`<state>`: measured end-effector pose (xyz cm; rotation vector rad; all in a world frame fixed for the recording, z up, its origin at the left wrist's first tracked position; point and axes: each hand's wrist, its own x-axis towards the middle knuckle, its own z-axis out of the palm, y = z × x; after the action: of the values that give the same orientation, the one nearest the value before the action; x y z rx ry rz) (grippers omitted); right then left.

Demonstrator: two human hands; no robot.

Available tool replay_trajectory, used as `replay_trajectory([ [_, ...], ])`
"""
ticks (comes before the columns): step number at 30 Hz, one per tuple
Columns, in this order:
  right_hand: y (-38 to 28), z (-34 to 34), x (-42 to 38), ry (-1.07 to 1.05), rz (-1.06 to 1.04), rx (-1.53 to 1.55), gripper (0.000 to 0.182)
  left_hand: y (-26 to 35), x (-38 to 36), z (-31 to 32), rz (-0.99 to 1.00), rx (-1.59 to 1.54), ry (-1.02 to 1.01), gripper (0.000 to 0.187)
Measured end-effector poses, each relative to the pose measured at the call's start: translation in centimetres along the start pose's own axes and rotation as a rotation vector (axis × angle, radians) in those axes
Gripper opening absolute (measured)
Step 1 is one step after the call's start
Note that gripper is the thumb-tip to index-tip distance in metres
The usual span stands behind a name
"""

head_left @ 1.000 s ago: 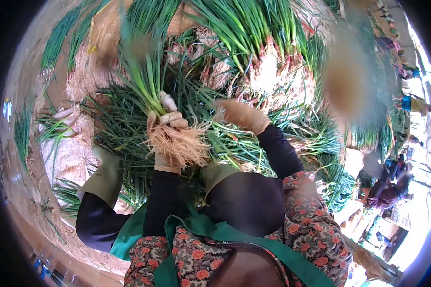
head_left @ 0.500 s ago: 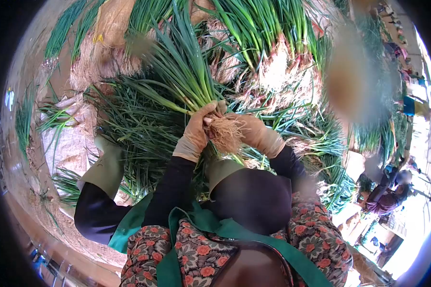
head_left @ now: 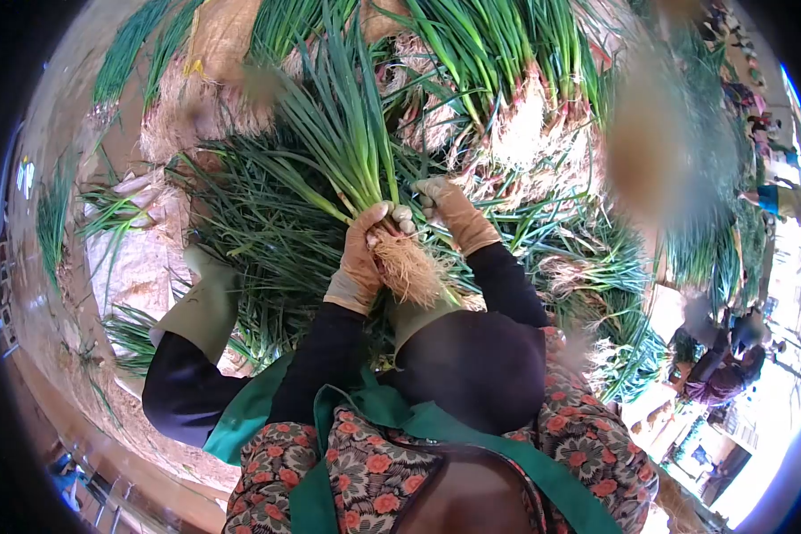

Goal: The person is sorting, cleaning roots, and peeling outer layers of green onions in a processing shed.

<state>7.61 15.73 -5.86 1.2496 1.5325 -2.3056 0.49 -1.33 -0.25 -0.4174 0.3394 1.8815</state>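
Observation:
My left hand, in a pale glove, is wrapped round the lower stems of a bunch of green onions. Its leaves point up and away from me, and its tan roots hang below the fist. My right hand, gloved too, is just right of the bunch, apart from it, with its fingers curled together; what they hold, if anything, is too small to make out. Loose green onions lie beneath and to the left of the bunch.
Rooted onion bundles lie at the top. More onions are on the right. A pale sack is on the left, near my boot. Another person is at the far right.
My right hand has moved off the roots, up and slightly right. The roots now show more fully below my left hand, which still grips the bunch.

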Motion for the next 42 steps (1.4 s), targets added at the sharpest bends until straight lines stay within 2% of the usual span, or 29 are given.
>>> replay_trajectory([
  [2,-1.4,1.7,-2.3,-0.218,0.136,0.408,0.038,0.0,-0.3,-0.1,-0.025,0.019,-0.004,0.012],
  [3,-2.7,3.3,-3.0,-0.236,0.112,0.437,0.040,0.0,-0.1,0.2,-0.049,0.021,-0.031,0.012],
  [4,-3.6,4.3,-2.9,-0.257,0.135,0.505,0.034,0.0,0.1,0.5,-0.070,0.024,-0.058,0.012],
  [5,-3.1,4.4,-1.4,-0.242,0.071,0.472,0.031,-0.1,0.1,-0.3,-0.088,-0.061,-0.031,0.012],
  [6,-2.3,4.3,0.0,-0.229,0.009,0.441,0.029,-0.2,0.1,-1.1,-0.102,-0.125,-0.089,0.012],
  [9,-0.6,3.2,0.7,-0.044,-0.047,0.082,0.024,0.2,-0.4,-1.1,-0.132,-0.325,-0.292,0.015],
  [10,-0.3,2.8,0.7,-0.065,-0.043,0.046,0.023,0.5,-0.5,-0.9,-0.124,-0.250,-0.243,0.015],
  [12,0.8,1.7,-0.2,-0.241,0.116,0.109,0.027,0.9,-0.5,-0.4,-0.084,-0.111,-0.147,0.015],
  [13,0.6,2.4,-0.4,-0.261,0.246,0.350,0.028,0.7,0.0,-0.5,-0.072,-0.117,-0.155,0.016],
  [14,-1.2,3.0,-1.8,-0.225,0.156,0.428,0.026,0.5,0.0,0.1,-0.055,-0.055,-0.060,0.018],
  [16,-4.0,3.3,-2.7,-0.292,0.034,0.447,0.026,0.1,0.3,1.5,-0.099,0.089,-0.072,0.019],
  [17,-3.8,3.0,-1.0,-0.325,0.008,0.323,0.026,-0.1,0.6,0.8,-0.101,0.046,-0.077,0.017],
  [19,-2.0,3.2,-0.1,-0.142,-0.097,0.032,0.026,0.0,1.3,-1.3,-0.101,-0.039,-0.085,0.014],
  [20,-1.4,3.1,0.6,-0.055,-0.150,-0.119,0.027,0.2,1.1,-1.1,-0.095,-0.102,-0.160,0.015],
  [21,-0.2,2.6,1.4,0.102,-0.388,-0.790,0.029,0.3,0.6,-1.1,-0.095,-0.166,-0.229,0.016],
  [23,0.4,1.1,-0.1,-0.031,-0.292,-1.052,0.037,0.4,0.0,-0.5,-0.081,-0.235,-0.345,0.022],
  [25,-0.5,-1.1,-1.3,-0.193,-0.207,-1.330,0.046,1.3,0.6,0.2,-0.074,-0.253,-0.335,0.026],
  [26,-2.8,-1.4,-2.2,-0.176,-0.256,-1.250,0.049,1.4,0.3,0.5,-0.081,-0.266,-0.317,0.029],
  [27,-5.6,-2.0,-2.8,-0.038,-0.359,-1.047,0.048,1.7,0.2,2.0,-0.087,-0.309,-0.327,0.039],
  [29,-9.9,-4.7,-1.9,0.407,-0.715,-0.957,0.039,1.4,1.5,0.5,-0.123,-0.302,-0.295,0.046],
  [31,-12.7,-7.5,-0.2,0.759,-0.788,-1.089,0.030,0.8,1.8,0.3,-0.191,-0.353,-0.293,0.047],
  [32,-14.1,-7.6,-1.1,0.679,-0.408,-1.310,0.040,0.6,1.7,0.5,-0.184,-0.322,-0.240,0.045],
  [34,-12.3,-7.3,1.4,0.771,-0.211,-1.626,0.042,0.5,1.5,0.8,-0.161,-0.263,-0.136,0.041],
  [35,-11.6,-7.4,1.2,0.704,-0.315,-1.633,0.038,0.6,1.7,0.5,-0.232,-0.355,-0.178,0.033],
  [38,-12.3,-6.2,-2.4,0.714,-0.631,-1.113,0.032,0.8,1.2,0.4,-0.113,-0.147,-0.036,0.030],
  [39,-12.7,-5.3,-4.4,0.730,-0.565,-0.988,0.024,0.8,1.1,0.8,-0.092,-0.123,0.029,0.026],
  [40,-10.4,-6.4,-3.3,0.665,-0.620,-0.696,0.022,0.7,0.9,1.6,-0.089,-0.108,0.028,0.025],
  [42,-7.4,-3.8,-4.8,0.444,-0.455,-1.429,0.026,0.4,0.8,3.2,-0.083,-0.081,0.012,0.024],
])
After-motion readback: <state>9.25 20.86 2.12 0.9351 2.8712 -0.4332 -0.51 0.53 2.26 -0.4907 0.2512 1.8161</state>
